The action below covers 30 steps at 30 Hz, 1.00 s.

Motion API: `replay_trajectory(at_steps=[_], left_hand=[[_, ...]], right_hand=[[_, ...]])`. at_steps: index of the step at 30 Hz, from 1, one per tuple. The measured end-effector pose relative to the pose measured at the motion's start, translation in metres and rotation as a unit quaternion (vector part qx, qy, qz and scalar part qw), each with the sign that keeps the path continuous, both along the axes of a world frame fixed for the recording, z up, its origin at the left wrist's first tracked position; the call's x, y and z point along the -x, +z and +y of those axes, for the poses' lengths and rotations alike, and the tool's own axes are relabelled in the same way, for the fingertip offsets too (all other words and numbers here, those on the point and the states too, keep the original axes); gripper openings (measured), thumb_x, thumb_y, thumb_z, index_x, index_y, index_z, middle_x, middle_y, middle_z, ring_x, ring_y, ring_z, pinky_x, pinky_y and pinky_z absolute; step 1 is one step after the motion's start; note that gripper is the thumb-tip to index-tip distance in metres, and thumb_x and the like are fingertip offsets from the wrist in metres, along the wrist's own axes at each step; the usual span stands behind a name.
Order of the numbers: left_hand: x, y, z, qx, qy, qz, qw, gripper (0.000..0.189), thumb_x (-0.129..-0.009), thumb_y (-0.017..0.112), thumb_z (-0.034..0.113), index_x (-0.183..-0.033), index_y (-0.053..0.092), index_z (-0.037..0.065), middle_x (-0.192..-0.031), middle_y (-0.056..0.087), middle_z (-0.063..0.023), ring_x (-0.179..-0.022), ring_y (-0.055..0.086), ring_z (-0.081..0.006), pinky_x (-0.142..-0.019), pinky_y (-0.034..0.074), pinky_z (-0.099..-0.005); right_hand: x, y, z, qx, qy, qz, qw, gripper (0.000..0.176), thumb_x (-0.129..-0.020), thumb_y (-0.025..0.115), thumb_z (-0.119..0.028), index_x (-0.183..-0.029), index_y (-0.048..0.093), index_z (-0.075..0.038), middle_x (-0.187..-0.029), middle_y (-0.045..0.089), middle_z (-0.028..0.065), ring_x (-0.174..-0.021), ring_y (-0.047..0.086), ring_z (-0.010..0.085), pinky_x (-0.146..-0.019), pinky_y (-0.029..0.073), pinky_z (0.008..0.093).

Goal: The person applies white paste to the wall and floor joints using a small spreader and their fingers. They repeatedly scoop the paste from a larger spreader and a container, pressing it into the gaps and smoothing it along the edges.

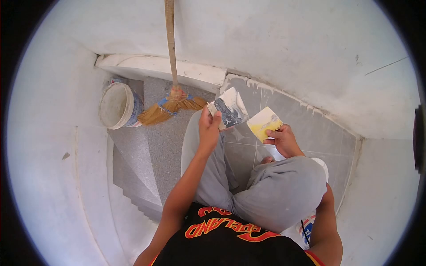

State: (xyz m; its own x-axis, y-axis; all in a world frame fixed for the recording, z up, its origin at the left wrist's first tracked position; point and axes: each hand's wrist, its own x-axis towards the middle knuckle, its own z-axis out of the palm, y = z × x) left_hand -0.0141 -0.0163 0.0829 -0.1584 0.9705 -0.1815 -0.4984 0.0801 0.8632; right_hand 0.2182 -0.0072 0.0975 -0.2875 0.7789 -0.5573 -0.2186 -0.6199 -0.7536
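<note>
My left hand grips a dark, flat spreader smeared with white paste, thumb on its face. In my right hand is a yellow plastic spreader, pinched at its lower right side. White paste coats much of its upper face. The two blades are held close together, nearly edge to edge, above my bent knees. Below them lies grey floor tile.
A straw broom leans upright against the wall, left of my hands. Beside it stands a paste-stained bucket. Steps descend at the lower left. White walls curve around, with paste along the tile edge. A printed container partly shows by my right hip.
</note>
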Motion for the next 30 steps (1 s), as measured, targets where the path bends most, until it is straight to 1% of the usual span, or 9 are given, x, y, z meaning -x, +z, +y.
replay_trajectory(at_steps=[3,5,8,13,15,16,18,21,30], left_hand=[[-0.004,0.001,-0.003,-0.005,-0.006,0.001,1.000,0.028,-0.089,0.045,0.013,-0.115,0.043,0.003,-0.097,0.055,-0.0063,-0.081,0.056,-0.0097,-0.064,0.051,-0.0274],[-0.002,-0.009,-0.007,-0.037,-0.103,0.345,0.932,0.028,-0.087,0.045,0.009,-0.114,0.046,0.002,-0.097,0.055,-0.0126,-0.081,0.058,-0.0178,-0.068,0.049,-0.0331],[-0.006,-0.003,-0.003,-0.180,-0.096,0.519,0.830,0.024,-0.083,0.047,0.005,-0.106,0.051,-0.001,-0.094,0.057,-0.0161,-0.085,0.059,-0.0213,-0.072,0.047,-0.0327],[0.015,-0.031,-0.001,-0.039,-0.153,0.524,0.837,0.028,-0.082,0.044,0.008,-0.109,0.050,0.002,-0.089,0.057,-0.0188,-0.083,0.055,-0.0326,-0.070,0.044,-0.0358],[0.031,-0.034,0.001,0.074,-0.127,0.495,0.857,0.027,-0.082,0.044,0.008,-0.107,0.051,0.002,-0.085,0.058,-0.0155,-0.081,0.056,-0.0287,-0.069,0.044,-0.0337],[0.041,-0.037,0.002,0.054,-0.061,0.415,0.906,0.025,-0.082,0.044,0.007,-0.104,0.051,0.001,-0.083,0.056,-0.0103,-0.078,0.054,-0.0217,-0.068,0.043,-0.0302],[0.048,-0.047,0.006,0.039,0.009,0.331,0.943,0.022,-0.081,0.044,0.006,-0.102,0.051,0.000,-0.081,0.055,-0.0051,-0.075,0.053,-0.0147,-0.066,0.041,-0.0268],[0.053,-0.058,0.009,0.038,0.075,0.139,0.987,0.019,-0.081,0.045,0.007,-0.097,0.051,0.000,-0.079,0.051,0.0019,-0.074,0.044,-0.0054,-0.066,0.037,-0.0207],[0.048,-0.055,0.009,0.068,0.097,0.107,0.987,0.018,-0.080,0.045,0.006,-0.096,0.052,0.000,-0.084,0.052,0.0012,-0.075,0.045,-0.0051,-0.068,0.037,-0.0194]], right_hand=[[0.004,-0.006,0.010,0.019,0.012,-0.012,1.000,0.020,-0.078,0.056,0.000,-0.097,0.056,0.004,-0.092,0.060,0.0108,-0.078,0.060,0.0178,-0.064,0.053,0.0283],[0.003,-0.015,0.021,-0.004,0.031,-0.027,0.999,0.018,-0.077,0.056,0.000,-0.095,0.057,0.004,-0.090,0.061,0.0107,-0.075,0.060,0.0174,-0.064,0.053,0.0283],[0.011,-0.017,0.039,-0.049,0.050,-0.043,0.997,0.016,-0.077,0.057,-0.001,-0.092,0.058,0.004,-0.087,0.061,0.0107,-0.071,0.060,0.0164,-0.062,0.053,0.0277],[0.023,-0.042,0.096,-0.188,0.082,-0.103,0.973,0.014,-0.076,0.057,0.001,-0.090,0.059,0.002,-0.087,0.061,0.0092,-0.068,0.060,0.0203,-0.062,0.050,0.0295],[0.033,-0.053,0.120,-0.492,0.122,-0.401,0.763,0.024,-0.070,0.056,0.002,-0.094,0.059,-0.002,-0.093,0.059,0.0058,-0.078,0.058,0.0249,-0.066,0.049,0.0334],[0.035,-0.064,0.132,-0.490,0.125,-0.400,0.765,0.024,-0.070,0.056,0.002,-0.094,0.059,-0.002,-0.093,0.059,0.0058,-0.078,0.058,0.0249,-0.066,0.049,0.0334],[0.040,-0.094,0.155,-0.634,0.178,-0.474,0.584,0.036,-0.066,0.055,-0.001,-0.101,0.058,-0.007,-0.101,0.054,0.0037,-0.093,0.051,0.0273,-0.075,0.046,0.0362],[0.050,-0.127,0.184,-0.700,0.245,-0.498,0.449,0.038,-0.067,0.053,-0.007,-0.104,0.056,-0.007,-0.106,0.051,0.0043,-0.102,0.046,0.0252,-0.080,0.043,0.0370],[0.076,-0.156,0.197,-0.727,0.314,-0.498,0.354,0.025,-0.071,0.052,-0.012,-0.091,0.060,-0.001,-0.102,0.049,0.0076,-0.093,0.047,0.0248,-0.081,0.041,0.0365]])
